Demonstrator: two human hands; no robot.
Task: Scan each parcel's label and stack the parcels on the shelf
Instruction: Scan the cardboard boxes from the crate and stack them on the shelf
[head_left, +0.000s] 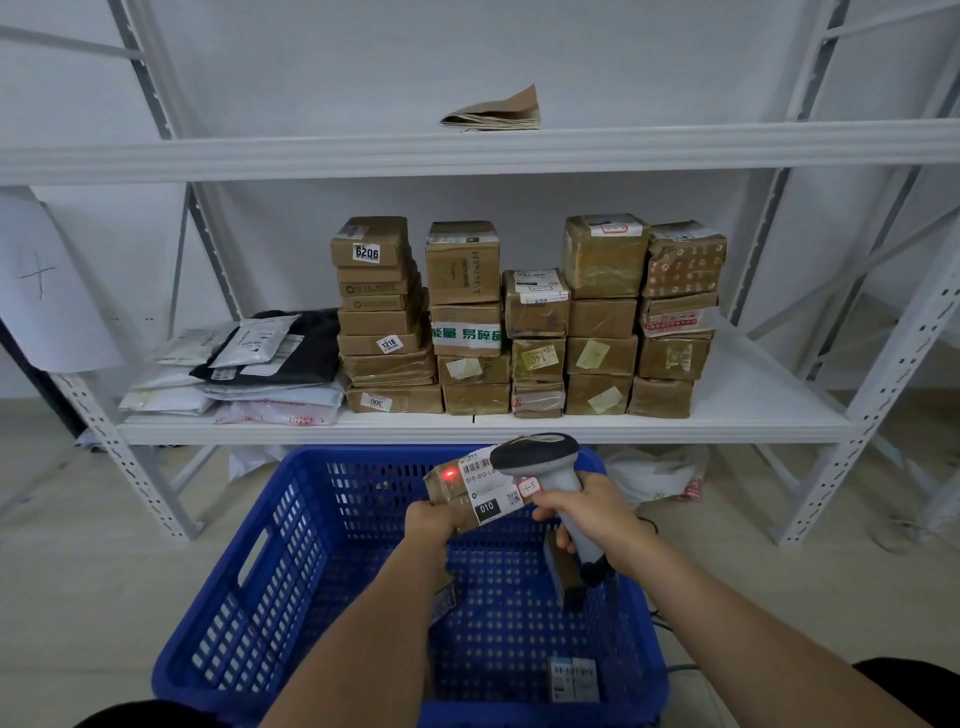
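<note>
My left fingers (434, 519) clamp the parcel (475, 491); right fingers (558, 506) wrap the scanner (545, 467). I should steer the red dot onto the barcode (475, 466).

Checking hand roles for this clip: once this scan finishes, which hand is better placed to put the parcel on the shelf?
Left. The left hand already holds the parcel, while the right hand is occupied with the barcode scanner.

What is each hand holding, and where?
Left hand grips the brown cardboard parcel at its near left end; right hand holds the grey handheld scanner by its handle.
</note>
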